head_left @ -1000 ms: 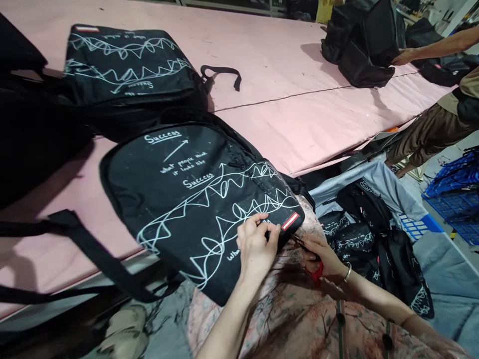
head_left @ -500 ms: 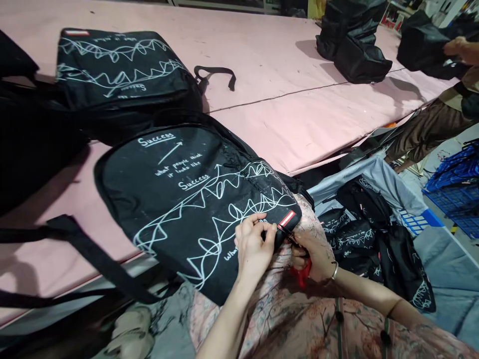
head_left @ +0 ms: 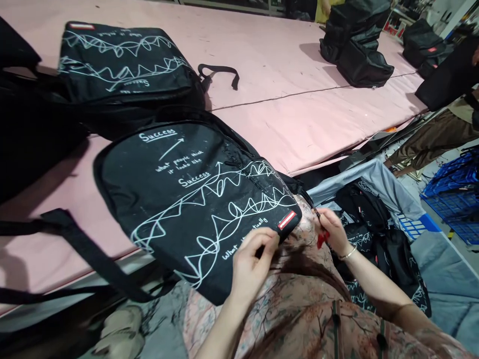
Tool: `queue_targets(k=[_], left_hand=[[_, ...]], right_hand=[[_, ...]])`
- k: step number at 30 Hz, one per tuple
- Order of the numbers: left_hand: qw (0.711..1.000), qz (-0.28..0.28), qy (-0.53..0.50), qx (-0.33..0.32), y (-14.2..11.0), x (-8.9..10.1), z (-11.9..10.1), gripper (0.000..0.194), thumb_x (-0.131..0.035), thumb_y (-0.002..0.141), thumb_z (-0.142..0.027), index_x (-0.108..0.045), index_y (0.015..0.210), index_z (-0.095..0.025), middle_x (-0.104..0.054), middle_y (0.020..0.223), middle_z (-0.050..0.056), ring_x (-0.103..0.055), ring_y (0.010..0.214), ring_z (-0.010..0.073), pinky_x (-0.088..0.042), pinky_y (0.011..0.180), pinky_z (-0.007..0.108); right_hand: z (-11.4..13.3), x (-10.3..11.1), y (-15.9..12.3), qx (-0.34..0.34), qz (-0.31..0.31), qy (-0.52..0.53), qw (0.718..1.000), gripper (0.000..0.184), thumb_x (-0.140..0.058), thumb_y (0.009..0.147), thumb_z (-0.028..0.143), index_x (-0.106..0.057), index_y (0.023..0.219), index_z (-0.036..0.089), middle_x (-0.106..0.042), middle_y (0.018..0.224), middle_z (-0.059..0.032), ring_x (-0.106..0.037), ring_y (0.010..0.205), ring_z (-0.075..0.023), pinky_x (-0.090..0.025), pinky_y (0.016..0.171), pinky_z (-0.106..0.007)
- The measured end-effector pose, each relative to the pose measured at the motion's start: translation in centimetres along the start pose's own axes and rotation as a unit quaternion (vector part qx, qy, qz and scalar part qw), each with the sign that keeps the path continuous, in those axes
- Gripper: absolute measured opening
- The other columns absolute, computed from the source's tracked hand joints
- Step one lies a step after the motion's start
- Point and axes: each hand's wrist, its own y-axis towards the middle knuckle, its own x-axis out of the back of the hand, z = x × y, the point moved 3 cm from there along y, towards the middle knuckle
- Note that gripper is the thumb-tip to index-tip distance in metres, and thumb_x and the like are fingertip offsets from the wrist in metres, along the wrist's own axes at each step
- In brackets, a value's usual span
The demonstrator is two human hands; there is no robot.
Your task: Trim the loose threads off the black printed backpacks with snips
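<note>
A black backpack (head_left: 187, 199) printed with white scribbles and the word "Success" lies on the pink table (head_left: 284, 114), its bottom end hanging over the edge onto my lap. My left hand (head_left: 251, 264) pinches the bag's lower edge just below the small red-and-white label (head_left: 287, 220). My right hand (head_left: 331, 232) is to the right of the bag's corner, closed around red-handled scissors (head_left: 322, 238) with the dark blades pointing up and left. The hand is off the bag.
A second printed backpack (head_left: 119, 65) lies behind the first, with black bags and straps at left. More black bags (head_left: 359, 50) stand at the far right of the table. Another person's legs (head_left: 430, 142) show at right. A bin of backpacks (head_left: 370, 219) and blue crates (head_left: 454, 199) are on the floor.
My right hand with the scissors has pulled away from the bag's corner, up and to the right. My left hand slid slightly down along the bag's edge.
</note>
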Motion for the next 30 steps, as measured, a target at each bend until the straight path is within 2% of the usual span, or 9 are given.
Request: queue_targets(k=[1,2,4,5,6,8,10,16,30], left_hand=[[0.999,0.028,-0.002,-0.021,-0.2,-0.4,-0.3,0.016,-0.048,0.086,-0.021,-0.057,0.073,-0.015,-0.058,0.091,0.003,-0.055,0.084,0.0101,-0.043,0.076,0.022],[0.998,0.054,0.003,-0.04,-0.4,-0.8,-0.6,0.011,-0.048,0.085,-0.017,-0.059,0.084,-0.016,-0.058,0.096,0.003,-0.056,0.085,0.0093,-0.044,0.077,0.021],[0.992,0.097,0.022,-0.075,-0.8,-1.5,-0.8,0.029,-0.049,0.084,-0.013,-0.053,0.112,-0.018,-0.058,0.106,0.004,-0.056,0.088,0.008,-0.044,0.081,0.019],[0.989,0.114,0.031,-0.088,-1.0,-1.8,-0.9,0.033,-0.05,0.083,-0.013,-0.05,0.116,-0.019,-0.059,0.105,0.002,-0.057,0.086,0.0071,-0.044,0.08,0.018],[0.986,0.128,0.038,-0.097,-1.2,-2.0,-0.9,0.028,-0.051,0.084,-0.014,-0.052,0.111,-0.02,-0.061,0.097,0.0,-0.058,0.08,0.006,-0.044,0.075,0.017],[0.984,0.138,0.047,-0.102,-1.5,-2.2,-0.9,0.005,-0.051,0.085,-0.018,-0.056,0.088,-0.019,-0.059,0.073,-0.004,-0.055,0.066,0.0051,-0.041,0.062,0.015],[0.985,0.134,0.059,-0.095,-1.7,-2.1,-0.9,0.009,-0.049,0.085,-0.018,-0.051,0.076,-0.017,-0.053,0.064,-0.004,-0.05,0.057,0.0051,-0.038,0.055,0.016],[0.992,0.106,0.046,-0.055,-2.2,-1.8,-1.0,0.007,-0.049,0.085,-0.017,-0.043,0.082,-0.017,-0.047,0.066,-0.004,-0.045,0.056,0.0041,-0.037,0.053,0.013],[0.992,0.122,0.035,-0.002,-2.6,-2.1,-0.1,0.007,-0.047,0.086,-0.022,-0.047,0.081,-0.017,-0.051,0.066,-0.003,-0.048,0.058,0.0057,-0.039,0.056,0.017]], right_hand=[[0.6,1.4,0.8,0.072,-0.027,-0.118,0.99,0.024,-0.056,0.082,0.035,-0.059,0.099,0.019,-0.052,0.074,-0.0011,-0.045,0.062,-0.0089,-0.039,0.057,-0.022],[1.1,2.5,1.5,0.134,-0.036,-0.222,0.965,0.022,-0.055,0.083,0.03,-0.061,0.102,0.02,-0.057,0.084,-0.0037,-0.051,0.074,-0.0118,-0.043,0.069,-0.026],[1.8,3.9,2.7,0.217,-0.007,-0.35,0.911,0.023,-0.052,0.085,0.022,-0.061,0.106,0.021,-0.059,0.099,-0.0058,-0.053,0.091,-0.015,-0.042,0.083,-0.031],[2.0,4.2,3.2,0.241,0.021,-0.373,0.896,0.024,-0.05,0.087,0.021,-0.061,0.108,0.021,-0.06,0.1,-0.0057,-0.053,0.093,-0.0152,-0.042,0.084,-0.032],[2.2,4.4,3.6,0.262,0.048,-0.38,0.886,0.024,-0.049,0.087,0.019,-0.06,0.109,0.021,-0.06,0.099,-0.0055,-0.053,0.092,-0.015,-0.043,0.083,-0.032],[2.4,4.1,4.3,0.304,0.095,-0.385,0.866,0.023,-0.049,0.088,0.018,-0.059,0.109,0.021,-0.061,0.097,-0.0052,-0.054,0.09,-0.0147,-0.044,0.081,-0.032],[2.6,3.5,5.0,0.347,0.133,-0.386,0.844,0.022,-0.051,0.087,0.018,-0.059,0.108,0.02,-0.061,0.096,-0.0054,-0.054,0.09,-0.0147,-0.045,0.08,-0.032],[3.1,1.3,6.8,0.432,0.191,-0.367,0.801,0.02,-0.053,0.087,0.02,-0.06,0.105,0.018,-0.063,0.092,-0.0059,-0.056,0.088,-0.0149,-0.046,0.078,-0.032],[4.0,0.2,7.5,0.464,0.243,-0.368,0.768,0.017,-0.053,0.086,0.02,-0.062,0.101,0.018,-0.063,0.088,-0.0057,-0.056,0.083,-0.0133,-0.043,0.073,-0.029]])
